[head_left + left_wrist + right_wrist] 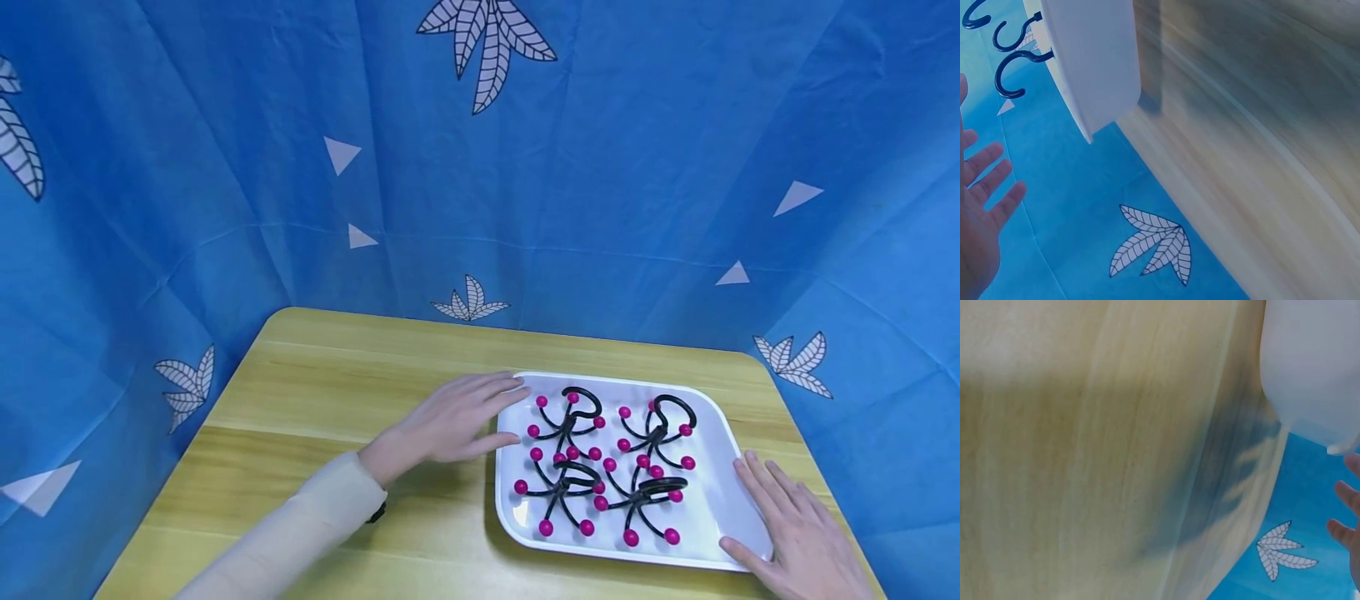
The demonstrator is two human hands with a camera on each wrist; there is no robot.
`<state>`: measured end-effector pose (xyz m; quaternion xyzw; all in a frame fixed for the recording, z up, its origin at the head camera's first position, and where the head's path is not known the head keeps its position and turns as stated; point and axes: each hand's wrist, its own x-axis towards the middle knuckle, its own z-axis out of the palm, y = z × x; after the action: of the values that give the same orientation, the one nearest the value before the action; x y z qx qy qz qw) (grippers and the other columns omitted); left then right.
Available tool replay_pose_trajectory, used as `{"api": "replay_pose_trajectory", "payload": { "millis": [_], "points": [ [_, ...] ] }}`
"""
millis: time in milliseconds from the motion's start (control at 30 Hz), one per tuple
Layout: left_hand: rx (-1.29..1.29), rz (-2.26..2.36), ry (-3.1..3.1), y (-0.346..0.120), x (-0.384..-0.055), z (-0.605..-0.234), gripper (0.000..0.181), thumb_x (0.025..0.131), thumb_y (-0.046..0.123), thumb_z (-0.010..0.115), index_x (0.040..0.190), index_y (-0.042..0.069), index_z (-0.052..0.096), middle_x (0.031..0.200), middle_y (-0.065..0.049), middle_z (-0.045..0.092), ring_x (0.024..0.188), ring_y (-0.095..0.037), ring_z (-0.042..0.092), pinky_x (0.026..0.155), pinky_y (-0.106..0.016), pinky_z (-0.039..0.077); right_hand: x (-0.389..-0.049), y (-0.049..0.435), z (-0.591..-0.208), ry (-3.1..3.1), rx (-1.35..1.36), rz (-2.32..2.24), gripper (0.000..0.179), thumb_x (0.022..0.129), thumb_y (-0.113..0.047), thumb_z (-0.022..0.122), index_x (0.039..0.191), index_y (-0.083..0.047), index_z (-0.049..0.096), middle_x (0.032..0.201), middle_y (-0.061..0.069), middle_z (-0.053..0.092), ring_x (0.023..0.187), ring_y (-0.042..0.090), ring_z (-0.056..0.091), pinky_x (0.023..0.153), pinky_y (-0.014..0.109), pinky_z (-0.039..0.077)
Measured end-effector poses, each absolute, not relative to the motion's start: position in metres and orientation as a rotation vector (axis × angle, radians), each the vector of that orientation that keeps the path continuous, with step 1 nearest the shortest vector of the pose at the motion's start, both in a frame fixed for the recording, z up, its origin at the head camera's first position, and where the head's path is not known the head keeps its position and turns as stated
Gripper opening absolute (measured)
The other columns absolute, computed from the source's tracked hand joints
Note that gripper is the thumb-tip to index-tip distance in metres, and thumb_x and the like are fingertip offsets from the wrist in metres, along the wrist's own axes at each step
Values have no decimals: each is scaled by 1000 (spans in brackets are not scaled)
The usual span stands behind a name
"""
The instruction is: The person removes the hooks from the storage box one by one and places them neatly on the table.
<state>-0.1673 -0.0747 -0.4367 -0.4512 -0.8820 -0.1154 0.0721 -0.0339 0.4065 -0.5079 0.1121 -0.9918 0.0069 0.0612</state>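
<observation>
A white tray (712, 508) holds several head massagers, with thin black legs tipped by pink balls and black hooked handles; one head massager (657, 435) lies at the back right of the group. My left hand (465, 421) is at the tray's left side, fingers stretched out, fingertips at the rim. On the opposite side, my right hand (806, 533) has its fingers extended along the right rim. Whether either hand presses on the tray is hard to tell. In the left wrist view, black hooked handles (1010, 94) stick out past the tray wall (1094, 69).
The tray stands on the right part of a wooden table (300, 400) with rounded back corners. A blue curtain (600, 183) with leaf and triangle prints hangs behind the table and at both sides. A dark band shows under the left sleeve (330, 508).
</observation>
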Motion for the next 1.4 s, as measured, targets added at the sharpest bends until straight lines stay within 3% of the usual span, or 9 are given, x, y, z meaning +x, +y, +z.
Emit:
{"api": "replay_pose_trajectory", "payload": {
  "millis": [300,467,533,667,700,767,867,967,1400],
  "points": [
    [-1355,-383,-2659,-58,-174,-435,64,106,55,56,157,18,49,160,-4,55,150,-25,52,124,-45,43,-35,405,-509,-3057,298,38,115,89,-69,69,170,-12,12,171,22,28,151,45,27,117,23,-31],
    [-1349,-374,-2659,-47,-180,-432,62,105,55,57,156,21,51,153,-1,61,143,-22,57,120,-42,48,-36,405,-509,-3121,257,67,112,93,-69,64,170,-8,12,173,24,24,150,48,27,129,57,-19],
    [-1348,-360,-2652,-42,-183,-430,61,105,55,57,155,21,53,151,-1,63,140,-20,59,118,-41,49,-35,404,-510,-3117,259,64,111,93,-69,64,170,-7,12,173,23,22,151,48,26,129,53,-21],
    [-1354,-316,-2657,-31,-187,-427,59,106,57,54,153,21,55,148,0,64,138,-18,60,117,-37,50,-34,403,-512,-3093,267,46,112,93,-68,65,170,-8,10,175,22,20,152,47,24,114,21,-32],
    [-1356,-303,-2664,-29,-188,-426,59,106,57,53,153,21,54,148,0,64,138,-17,60,118,-37,50,-34,403,-512,-3098,265,47,112,93,-68,65,170,-8,9,175,22,18,152,47,23,112,19,-31],
    [-1358,-283,-2688,-25,-188,-425,59,107,58,50,154,22,54,149,-1,63,139,-18,59,119,-38,49,-34,403,-512,-3114,250,59,112,93,-68,64,170,-7,8,175,22,17,153,48,22,119,32,-32],
    [-1358,-257,-2712,-19,-189,-424,60,107,59,49,155,22,52,150,-1,62,140,-18,58,119,-38,48,-35,403,-511,-3149,220,71,113,93,-70,62,169,-5,10,175,23,17,152,49,24,129,68,-9],
    [-1356,-238,-2717,-13,-192,-425,60,107,59,49,155,23,52,150,-1,62,140,-18,58,119,-37,49,-36,402,-510,-3172,199,65,114,93,-71,62,168,-3,13,173,25,21,149,50,27,118,78,25],
    [-1370,-199,-2746,13,-206,-430,59,108,59,46,155,23,52,150,0,62,140,-16,58,119,-34,48,-36,402,-508,-3175,208,24,113,92,-72,62,168,-4,15,175,23,18,148,50,30,114,80,29]
  ]
}}
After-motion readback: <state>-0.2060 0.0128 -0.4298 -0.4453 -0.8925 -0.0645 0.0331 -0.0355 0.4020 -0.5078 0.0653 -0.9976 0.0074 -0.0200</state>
